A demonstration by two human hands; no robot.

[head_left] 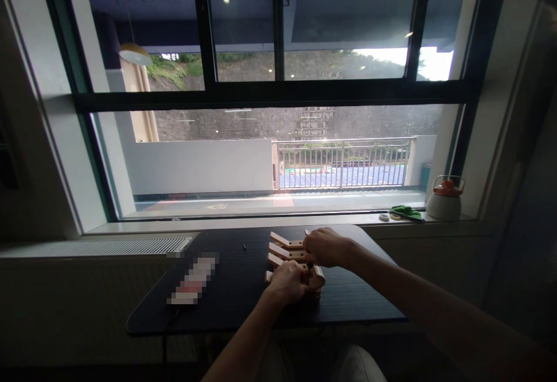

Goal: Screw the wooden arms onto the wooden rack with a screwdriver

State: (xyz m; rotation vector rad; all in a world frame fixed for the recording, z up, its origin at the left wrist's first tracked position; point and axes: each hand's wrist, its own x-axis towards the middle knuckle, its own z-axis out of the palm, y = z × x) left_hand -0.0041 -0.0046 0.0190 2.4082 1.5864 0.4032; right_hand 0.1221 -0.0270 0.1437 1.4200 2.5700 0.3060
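Note:
A wooden piece with several finger-like slats (284,247) lies on the black table (357,303) in front of me. My left hand (287,282) is closed round its near end, fingers wrapped. My right hand (325,247) is closed over its right side, above the left hand, fingers curled down on the wood. A rounded wooden part (317,278) shows between the two hands. What lies under the palms is hidden.
A blurred flat object (194,280) lies at the table's left. A small dark bit (244,247) sits near the far edge. On the window sill stand a white kettle with an orange lid (444,198), a green cloth (407,212) and a tape roll (384,217).

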